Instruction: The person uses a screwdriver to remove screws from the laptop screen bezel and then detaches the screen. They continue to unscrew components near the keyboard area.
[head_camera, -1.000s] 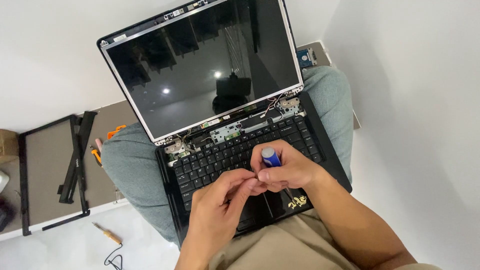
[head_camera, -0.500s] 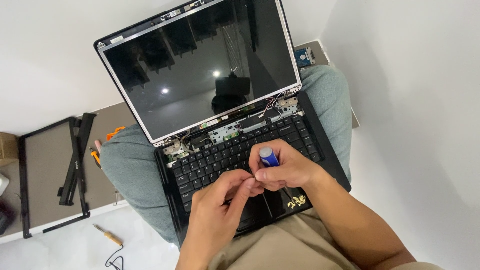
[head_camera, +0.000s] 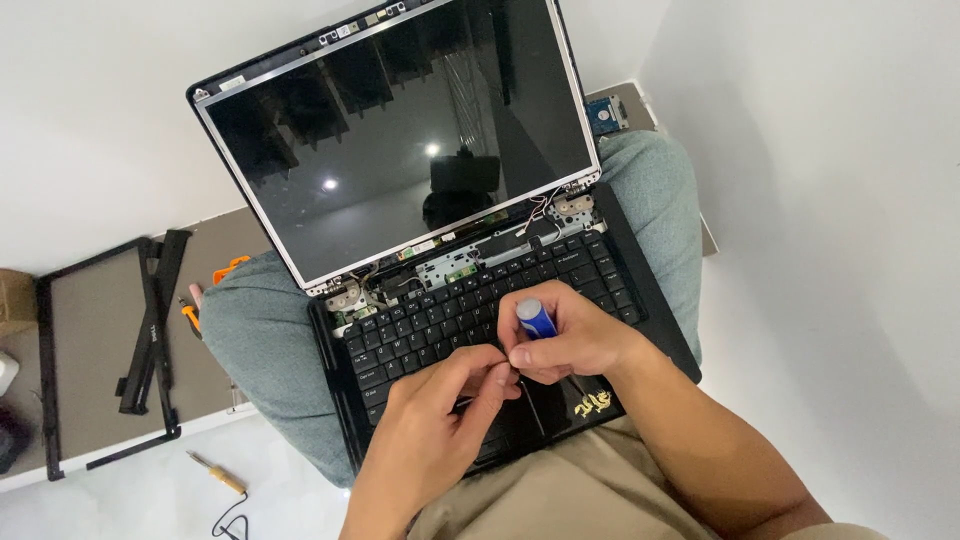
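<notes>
Right hand (head_camera: 565, 345) closed around a blue-handled screwdriver (head_camera: 535, 320), held upright over the laptop (head_camera: 480, 300) on the lap, while left hand (head_camera: 450, 405) pinches at its tip, apparently steadying it.

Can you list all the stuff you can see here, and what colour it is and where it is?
Laptop: one, black, open on the person's lap, bezel off, hinges bare.
Screwdriver: one, blue handle, in right hand over the keyboard.
Bezel frame: one, black, on a brown board at left.
Small screwdriver: one, wooden handle, on the white floor lower left.
Orange tool: one, beside the left knee.
Left hand: fingertips meeting the right hand's.
Right hand: closed on the screwdriver.
</notes>
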